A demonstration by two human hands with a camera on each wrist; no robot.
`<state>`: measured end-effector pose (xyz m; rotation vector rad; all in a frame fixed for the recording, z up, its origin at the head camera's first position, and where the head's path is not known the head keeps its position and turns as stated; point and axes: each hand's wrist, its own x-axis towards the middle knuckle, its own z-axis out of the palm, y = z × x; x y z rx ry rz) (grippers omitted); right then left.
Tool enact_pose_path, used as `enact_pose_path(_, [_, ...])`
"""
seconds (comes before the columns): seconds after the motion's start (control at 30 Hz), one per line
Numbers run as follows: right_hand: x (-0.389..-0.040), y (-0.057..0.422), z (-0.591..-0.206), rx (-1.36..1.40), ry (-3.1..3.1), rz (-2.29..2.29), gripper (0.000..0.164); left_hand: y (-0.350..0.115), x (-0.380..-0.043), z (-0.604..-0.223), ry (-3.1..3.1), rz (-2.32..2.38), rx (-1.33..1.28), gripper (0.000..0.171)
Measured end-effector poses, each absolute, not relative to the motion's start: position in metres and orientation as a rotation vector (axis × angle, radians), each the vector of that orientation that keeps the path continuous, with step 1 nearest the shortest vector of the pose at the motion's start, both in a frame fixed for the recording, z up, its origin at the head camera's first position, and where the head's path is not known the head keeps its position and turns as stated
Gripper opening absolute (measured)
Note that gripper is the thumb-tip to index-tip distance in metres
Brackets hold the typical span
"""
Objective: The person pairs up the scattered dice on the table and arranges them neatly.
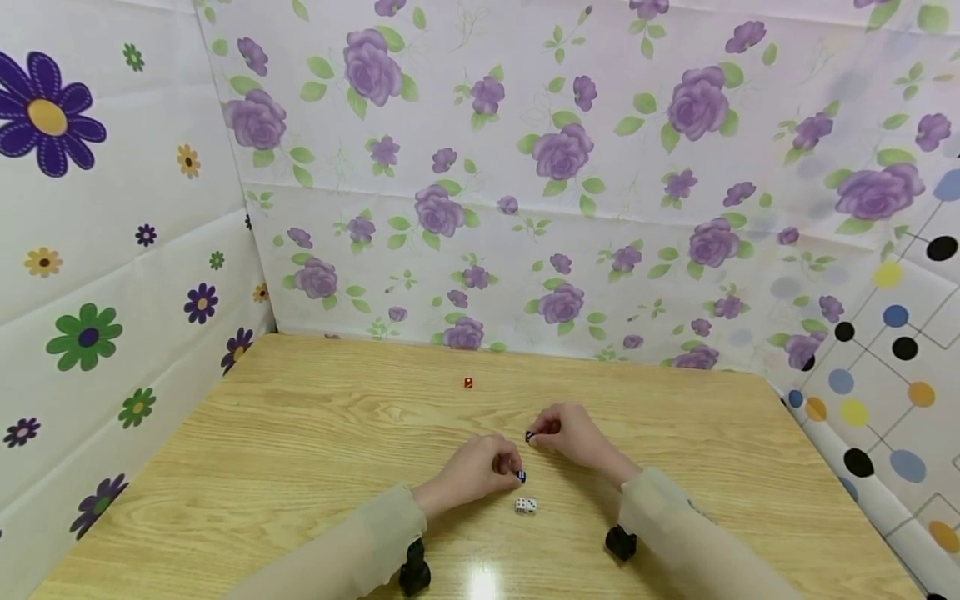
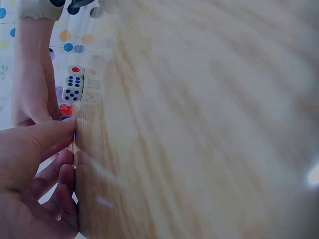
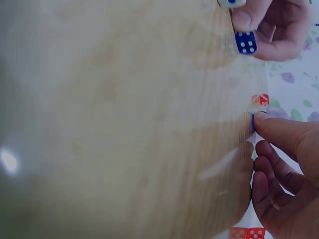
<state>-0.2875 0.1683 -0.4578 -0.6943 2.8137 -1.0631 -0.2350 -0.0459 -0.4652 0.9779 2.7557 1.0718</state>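
Observation:
In the head view my left hand pinches a dark blue die with white pips near the tabletop; the right wrist view shows this blue die at its fingertips. Slightly farther back, my right hand holds another dark blue die between thumb and finger. In the right wrist view, that hand's thumb covers most of its die. Two white dice lie side by side, nearer than the left hand's die. A red die sits farther back.
The wooden table meets a flowered cloth at the back, with patterned cloths on both sides. Another red die shows at the bottom of the right wrist view. Black wrist devices hang below the sleeves.

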Motion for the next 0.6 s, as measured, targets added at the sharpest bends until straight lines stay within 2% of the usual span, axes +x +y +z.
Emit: enact_pose_path(0.6, [-0.253, 0.173, -0.463, -0.739, 2.769, -1.134, 0.005, -0.045, -0.236, -0.465, 2.742, 1.084, 0.945, 0.009])
